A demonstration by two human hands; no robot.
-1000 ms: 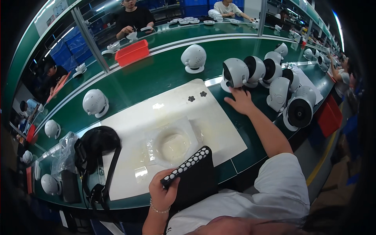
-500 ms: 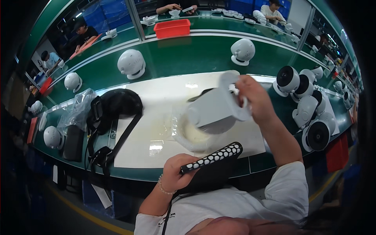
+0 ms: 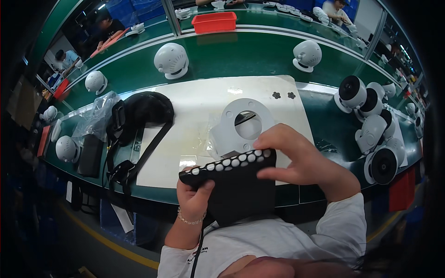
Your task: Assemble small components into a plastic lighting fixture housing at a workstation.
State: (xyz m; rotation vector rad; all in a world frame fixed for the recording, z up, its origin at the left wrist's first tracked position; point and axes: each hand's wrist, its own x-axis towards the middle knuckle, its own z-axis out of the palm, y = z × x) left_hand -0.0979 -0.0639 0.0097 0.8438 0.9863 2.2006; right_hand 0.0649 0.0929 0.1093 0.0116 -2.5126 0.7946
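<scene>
My left hand (image 3: 192, 199) is closed on the left end of a black sheet (image 3: 241, 185) with rows of white round dots along its bent-over top. At the sheet's right end is my right hand (image 3: 296, 160), thumb and forefinger spread around the edge; whether they touch it I cannot tell. Just beyond the sheet, a white camera housing (image 3: 230, 121) lies with its ring-shaped base facing up. Small round recesses mark that ring, and a dark slim piece shows through its hole. Clear plastic film (image 3: 204, 141) sits beside the housing on the white mat (image 3: 162, 162).
Two dark flower-shaped pieces (image 3: 283, 95) are on the mat's far right. A black strap bag (image 3: 143, 111) and a clear plastic bag (image 3: 97, 116) are on the left. Several white cameras (image 3: 371, 132) crowd the right; others stand on the green belt (image 3: 241, 55). Beyond is a red bin (image 3: 214, 23).
My right hand has put the white housing down on the mat, base up, and moved to the sheet. My left hand has shifted left and turned the sheet, showing more of its black face.
</scene>
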